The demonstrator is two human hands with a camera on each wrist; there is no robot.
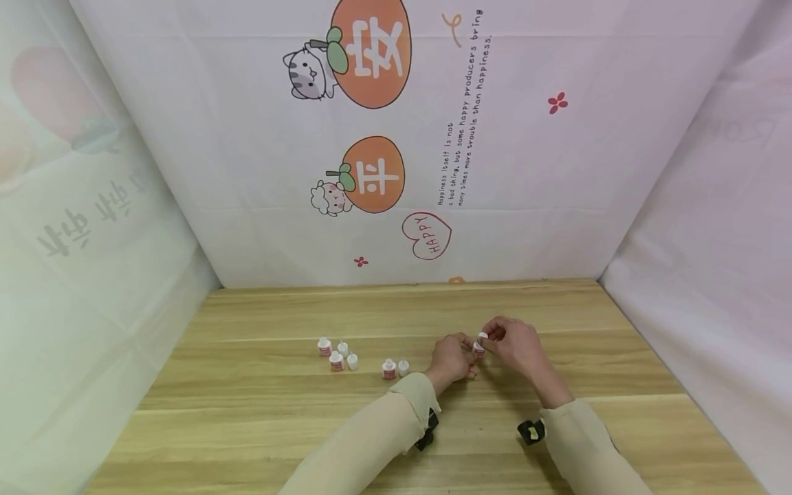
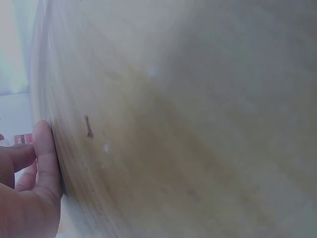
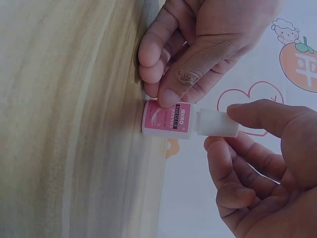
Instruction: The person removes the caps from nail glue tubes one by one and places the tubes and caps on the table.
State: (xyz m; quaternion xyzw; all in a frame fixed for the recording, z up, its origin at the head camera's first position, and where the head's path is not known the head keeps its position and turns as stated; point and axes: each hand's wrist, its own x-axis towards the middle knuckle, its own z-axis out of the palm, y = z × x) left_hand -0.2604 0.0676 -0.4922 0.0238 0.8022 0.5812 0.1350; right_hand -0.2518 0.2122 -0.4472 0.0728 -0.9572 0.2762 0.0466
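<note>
In the right wrist view, a small white nail glue bottle (image 3: 168, 119) with a pink label stands on the table. The thumb and fingers of my left hand (image 1: 454, 357) pinch its body from the side. My right hand (image 1: 513, 340) pinches the white cap (image 3: 218, 123) at the bottle's top between thumb and fingers. A narrow gap shows between the cap's lower edge and the bottle's shoulder. The left wrist view catches my left hand (image 2: 37, 188) low at the left, fingers against the wood, with only a bit of pink label visible beyond them.
Left of my hands, three similar bottles, one alone (image 1: 388, 370) and a pair with a nearer bottle (image 1: 337, 361), stand without caps. Beside them are white caps (image 1: 353, 361). A printed cloth wall (image 1: 526, 206) rises behind the wooden table (image 1: 260, 426).
</note>
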